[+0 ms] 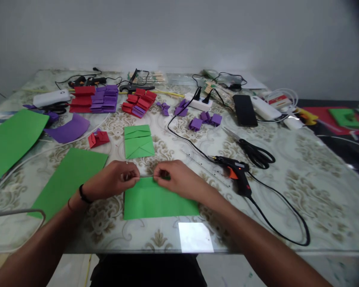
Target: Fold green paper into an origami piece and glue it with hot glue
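Note:
A green paper sheet (155, 201) lies flat on the table in front of me. My left hand (115, 179) is closed at its far edge, fingertips pinched on the paper and what looks like a thin stick. My right hand (179, 179) is closed too, pinching the same edge a little to the right. The fingertips of both hands nearly meet above the sheet. A folded green paper piece (138, 141) rests just beyond my hands.
A black and orange glue gun (236, 173) with its cable lies right of my hands, black scissors (254, 151) behind it. Green sheets (74, 173) lie at left. Red and purple folded papers (107, 97), a phone (244, 109) and a power strip (199, 103) crowd the back.

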Demonstrator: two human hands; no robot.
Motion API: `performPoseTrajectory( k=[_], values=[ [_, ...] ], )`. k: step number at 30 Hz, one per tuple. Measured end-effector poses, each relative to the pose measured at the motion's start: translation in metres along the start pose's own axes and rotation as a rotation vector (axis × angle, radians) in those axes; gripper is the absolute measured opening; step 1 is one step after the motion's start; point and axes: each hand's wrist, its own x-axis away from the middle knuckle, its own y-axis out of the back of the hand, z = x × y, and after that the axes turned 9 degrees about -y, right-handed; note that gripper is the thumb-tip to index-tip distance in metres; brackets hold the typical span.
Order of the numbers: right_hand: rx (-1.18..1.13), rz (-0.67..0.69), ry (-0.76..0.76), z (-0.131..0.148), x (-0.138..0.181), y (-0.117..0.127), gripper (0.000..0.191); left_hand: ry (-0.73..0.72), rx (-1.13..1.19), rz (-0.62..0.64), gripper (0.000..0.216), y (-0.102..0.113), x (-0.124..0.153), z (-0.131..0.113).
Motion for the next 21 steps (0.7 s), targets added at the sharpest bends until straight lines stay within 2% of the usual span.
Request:
performPoseTrajectory(
  k=[7, 11, 16, 21],
  values=[
    [-0.063, 0.003, 0.074, 0.003, -0.003, -0.016, 0.013, 0.024, 0.044, -0.033, 0.022, -0.016, -0.002, -0.003],
    [-0.08, 0.03, 0.088, 0.004, -0.003, -0.015, 0.015, 0.02, 0.039, -0.027, 0.02, -0.016, -0.002, -0.005],
    [-0.084, 0.035, 0.086, -0.002, 0.01, 0.002, 0.019, 0.035, 0.044, -0.039, 0.021, -0.005, 0.0, -0.004],
    [-0.059, 0.009, -0.02, -0.043, 0.043, 0.037, 0.011, 0.04, 0.02, -0.041, 0.019, 0.002, 0.002, 0.0]
  ],
)
